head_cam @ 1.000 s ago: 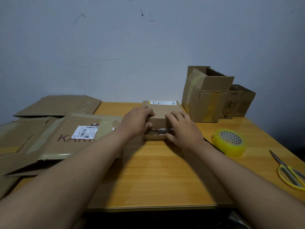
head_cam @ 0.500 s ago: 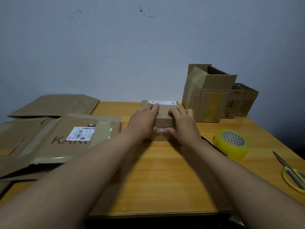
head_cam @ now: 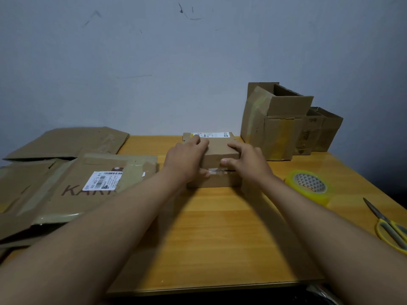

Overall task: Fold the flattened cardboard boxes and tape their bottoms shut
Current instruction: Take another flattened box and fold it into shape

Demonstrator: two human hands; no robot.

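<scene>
Two hands work one small box (head_cam: 217, 159) at centre frame, on the far half of the table (head_cam: 220, 238). Left hand (head_cam: 187, 159) grips the box's left end, fingers curled over the top edge, thumb down on the near face. Right hand (head_cam: 246, 164) grips the right end the same way, thumb pressing near a strip of clear tape (head_cam: 220, 171) that runs along the seam.

Change over the last second: both hands have slid up from the near face onto the top of the box, and the box stands a little squarer, with more of the near face and its taped seam showing. Judgement: the seam is being pressed down and smoothed, so this box's bottom looks close to done.

Still to fold: flat boxes (head_cam: 72, 183) stacked at the left of frame, one with a white label (head_cam: 102, 180). Already standing: folded boxes (head_cam: 279, 124) at upper right, against the wall.

Tape roll (head_cam: 310, 187) lies right of the right hand, apart from it. Scissors (head_cam: 387, 227) sit at the right edge, partly cut off by the frame. Neither is being touched.
</scene>
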